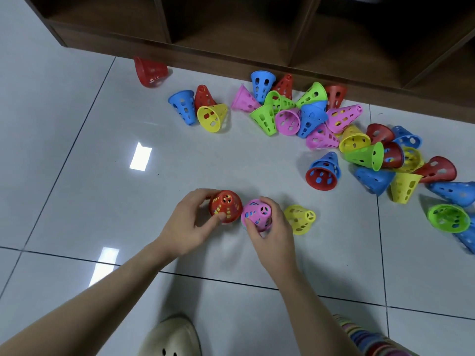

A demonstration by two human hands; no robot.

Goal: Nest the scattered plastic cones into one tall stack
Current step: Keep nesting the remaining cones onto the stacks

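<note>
Red cone (225, 206) is gripped by the left hand (191, 227), pink cone (257, 214) by the right hand (271, 233), both closed round the walls, near centre on the floor (102, 176). Other colours show through the slots, so cones are probably nested inside; count unclear. Judged light, stiff, perforated plastic, best held at the side wall near the rim. Loose pile (334, 129) lies far right. A stack (359, 337) at the near edge is cut off.
</note>
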